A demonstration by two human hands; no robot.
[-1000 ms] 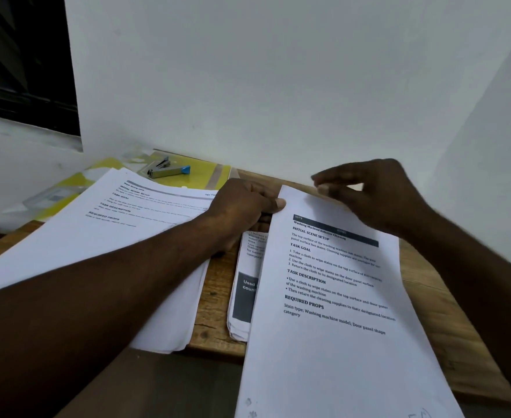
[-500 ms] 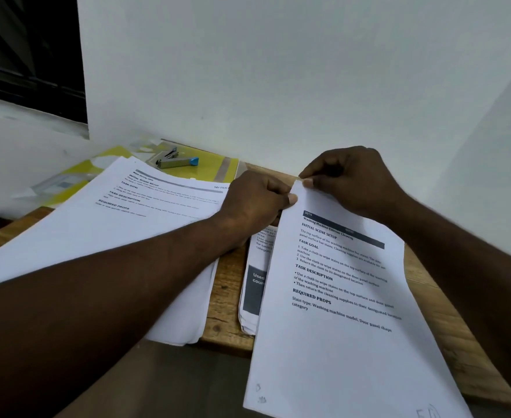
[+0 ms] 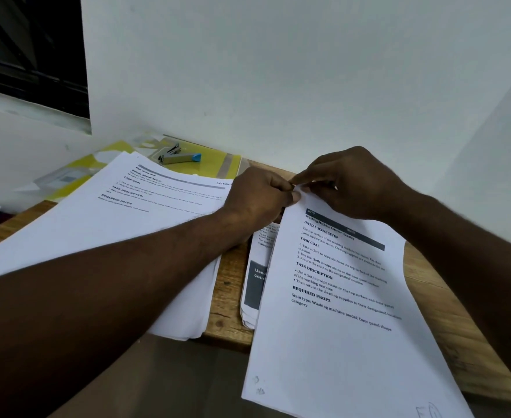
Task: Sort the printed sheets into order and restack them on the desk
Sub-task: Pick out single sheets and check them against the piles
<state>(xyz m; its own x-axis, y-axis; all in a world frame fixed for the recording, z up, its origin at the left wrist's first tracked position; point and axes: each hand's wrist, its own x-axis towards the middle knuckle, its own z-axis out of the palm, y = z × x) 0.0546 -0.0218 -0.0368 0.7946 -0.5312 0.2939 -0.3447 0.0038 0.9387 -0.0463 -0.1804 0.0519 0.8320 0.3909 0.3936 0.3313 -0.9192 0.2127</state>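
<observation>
Now the right hand has joined the left hand, both pinching the washing-machine sheet at twelve o'clock, likely peeling it free.

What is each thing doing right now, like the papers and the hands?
front sheet, face up, overhanging the desk edge
left hand, pinches the front sheet's top corner
right hand, pinches the same corner
big pile, face up, flat on the desk
stapler, lying on the yellow folder
</observation>
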